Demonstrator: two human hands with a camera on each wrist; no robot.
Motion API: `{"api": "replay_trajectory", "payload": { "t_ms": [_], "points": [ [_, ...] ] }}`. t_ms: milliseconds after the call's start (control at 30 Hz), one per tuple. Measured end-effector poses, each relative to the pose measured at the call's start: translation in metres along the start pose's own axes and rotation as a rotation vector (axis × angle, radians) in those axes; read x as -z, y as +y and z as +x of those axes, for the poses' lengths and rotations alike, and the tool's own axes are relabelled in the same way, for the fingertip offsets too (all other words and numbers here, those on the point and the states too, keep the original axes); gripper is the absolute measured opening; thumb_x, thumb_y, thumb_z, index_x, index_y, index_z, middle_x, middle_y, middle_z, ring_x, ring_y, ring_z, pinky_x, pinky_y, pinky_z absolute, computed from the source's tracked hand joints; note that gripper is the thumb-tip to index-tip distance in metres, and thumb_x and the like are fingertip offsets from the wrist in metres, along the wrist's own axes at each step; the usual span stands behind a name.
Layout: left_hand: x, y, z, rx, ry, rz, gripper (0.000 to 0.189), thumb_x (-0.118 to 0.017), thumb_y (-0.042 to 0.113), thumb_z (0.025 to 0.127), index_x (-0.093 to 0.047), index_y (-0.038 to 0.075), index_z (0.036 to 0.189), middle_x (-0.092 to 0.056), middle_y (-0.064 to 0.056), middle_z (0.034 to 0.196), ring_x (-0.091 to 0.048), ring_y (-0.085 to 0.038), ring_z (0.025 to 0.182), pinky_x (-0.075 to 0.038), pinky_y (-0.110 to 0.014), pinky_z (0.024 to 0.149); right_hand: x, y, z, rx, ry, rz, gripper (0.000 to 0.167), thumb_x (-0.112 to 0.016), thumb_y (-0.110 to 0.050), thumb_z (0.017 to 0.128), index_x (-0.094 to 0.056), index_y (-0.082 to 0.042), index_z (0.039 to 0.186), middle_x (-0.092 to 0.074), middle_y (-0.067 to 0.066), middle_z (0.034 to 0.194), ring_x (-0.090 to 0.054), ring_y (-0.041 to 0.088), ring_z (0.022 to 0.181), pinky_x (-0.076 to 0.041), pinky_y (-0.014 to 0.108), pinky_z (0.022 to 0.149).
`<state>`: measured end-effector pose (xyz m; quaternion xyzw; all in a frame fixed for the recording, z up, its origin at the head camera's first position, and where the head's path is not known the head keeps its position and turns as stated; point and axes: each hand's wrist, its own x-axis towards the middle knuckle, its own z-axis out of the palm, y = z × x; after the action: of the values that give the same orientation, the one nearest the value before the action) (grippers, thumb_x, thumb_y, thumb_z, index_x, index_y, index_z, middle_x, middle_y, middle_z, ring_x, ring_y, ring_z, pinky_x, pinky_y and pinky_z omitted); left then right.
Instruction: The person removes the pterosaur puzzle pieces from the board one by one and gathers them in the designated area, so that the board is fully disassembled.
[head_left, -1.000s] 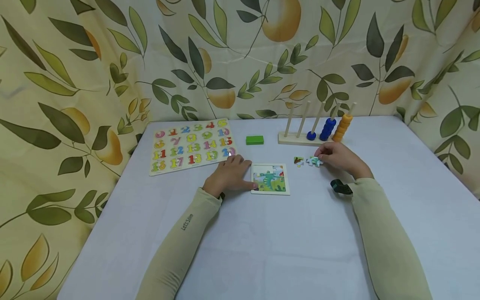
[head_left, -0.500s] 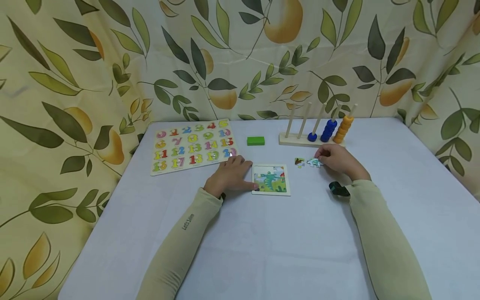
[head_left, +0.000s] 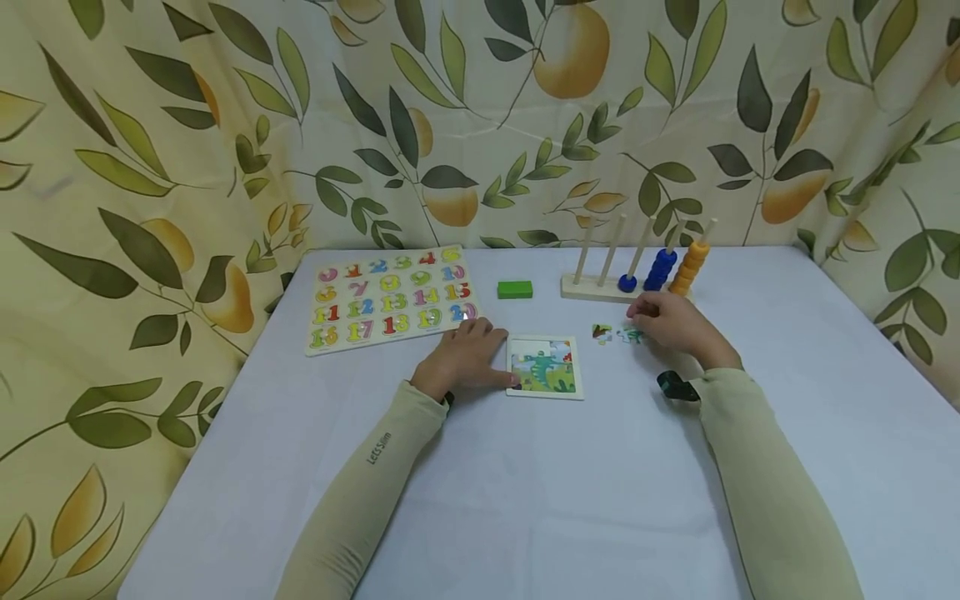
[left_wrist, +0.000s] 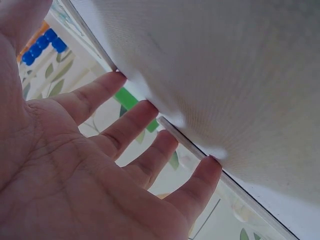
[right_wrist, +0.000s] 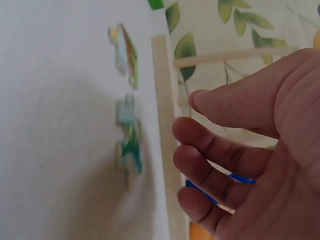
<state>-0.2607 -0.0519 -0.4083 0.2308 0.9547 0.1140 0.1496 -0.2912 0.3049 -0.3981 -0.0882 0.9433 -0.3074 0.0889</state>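
Lying just beside the right hand (head_left: 677, 327) are puzzle pieces (right_wrist: 131, 146).

Edges slightly leftward now with the right hand (head_left: 677, 330), in closer over the teal jigsaw pieces (head_left: 628, 335); tilts the head view up too, dropping the white tabletop (head_left: 525, 492) a touch lower.

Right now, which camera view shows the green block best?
The head view: the green block shows whole, with nothing in front of it. In the left wrist view, the left hand hides part of it; the right wrist view catches only a corner at the top edge.
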Motion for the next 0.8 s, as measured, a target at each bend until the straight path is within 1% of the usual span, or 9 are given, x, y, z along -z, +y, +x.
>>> {"api": "replay_trajectory", "payload": {
  "t_ms": [67, 200, 333, 433, 500, 633, 800],
  "points": [
    [-0.001, 0.000, 0.000, -0.001, -0.002, 0.001, 0.087, -0.074, 0.060, 0.096, -0.042, 0.018, 0.166, -0.037, -0.012, 0.166, -0.027, -0.034, 0.155, -0.025, -0.058, 0.126, -0.001, -0.008, -0.001, 0.026, 0.002, -0.001, 0.023, -0.058, -0.010, 0.109, -0.066, 0.006, 0.123, -0.065, 0.024, 0.117, -0.055, 0.040, 0.107, -0.048, 0.061, 0.102],
    [-0.002, -0.001, 0.000, -0.001, -0.003, -0.001, 0.087, -0.074, 0.060, 0.096, -0.042, 0.018, 0.165, -0.038, -0.012, 0.165, -0.028, -0.034, 0.154, -0.025, -0.058, 0.125, -0.003, -0.028, -0.004, 0.116, -0.002, -0.019, 0.026, -0.063, -0.010, 0.107, -0.066, 0.007, 0.126, -0.067, 0.024, 0.119, -0.058, 0.041, 0.110, -0.049, 0.062, 0.101],
    [-0.003, -0.001, 0.001, -0.002, 0.000, -0.001, 0.087, -0.074, 0.061, 0.096, -0.043, 0.019, 0.165, -0.038, -0.011, 0.164, -0.029, -0.034, 0.154, -0.025, -0.058, 0.125, -0.009, -0.048, -0.005, 0.182, -0.034, -0.016, 0.031, -0.070, -0.011, 0.104, -0.067, 0.006, 0.130, -0.066, 0.023, 0.124, -0.057, 0.041, 0.116, -0.049, 0.061, 0.102],
    [-0.003, -0.001, 0.001, -0.003, 0.003, 0.006, 0.088, -0.074, 0.062, 0.096, -0.042, 0.019, 0.165, -0.038, -0.011, 0.165, -0.028, -0.034, 0.154, -0.025, -0.058, 0.125, -0.016, -0.059, -0.004, 0.214, -0.072, -0.010, 0.035, -0.073, -0.009, 0.102, -0.066, 0.004, 0.133, -0.065, 0.023, 0.128, -0.056, 0.042, 0.120, -0.048, 0.061, 0.104],
    [-0.003, -0.001, 0.001, -0.004, 0.004, 0.009, 0.088, -0.074, 0.062, 0.096, -0.042, 0.019, 0.166, -0.038, -0.011, 0.165, -0.028, -0.034, 0.154, -0.025, -0.058, 0.125, -0.022, -0.065, -0.002, 0.238, -0.098, -0.022, 0.036, -0.073, -0.009, 0.101, -0.066, 0.004, 0.134, -0.065, 0.024, 0.129, -0.057, 0.043, 0.121, -0.048, 0.062, 0.104],
    [-0.002, -0.001, 0.000, 0.001, 0.003, 0.003, 0.087, -0.074, 0.061, 0.096, -0.042, 0.019, 0.165, -0.038, -0.011, 0.164, -0.029, -0.033, 0.154, -0.025, -0.057, 0.125, -0.035, -0.076, 0.002, 0.252, -0.153, -0.047, 0.038, -0.075, -0.009, 0.099, -0.067, 0.002, 0.135, -0.065, 0.023, 0.129, -0.058, 0.042, 0.121, -0.049, 0.062, 0.103],
    [0.000, 0.000, 0.000, 0.001, 0.007, 0.004, 0.087, -0.074, 0.062, 0.096, -0.042, 0.020, 0.165, -0.038, -0.011, 0.165, -0.029, -0.034, 0.154, -0.026, -0.057, 0.125, -0.045, -0.083, 0.005, 0.247, -0.203, -0.083, 0.041, -0.078, -0.009, 0.096, -0.069, -0.002, 0.135, -0.063, 0.023, 0.131, -0.054, 0.042, 0.124, -0.046, 0.063, 0.106]
  ]
}}
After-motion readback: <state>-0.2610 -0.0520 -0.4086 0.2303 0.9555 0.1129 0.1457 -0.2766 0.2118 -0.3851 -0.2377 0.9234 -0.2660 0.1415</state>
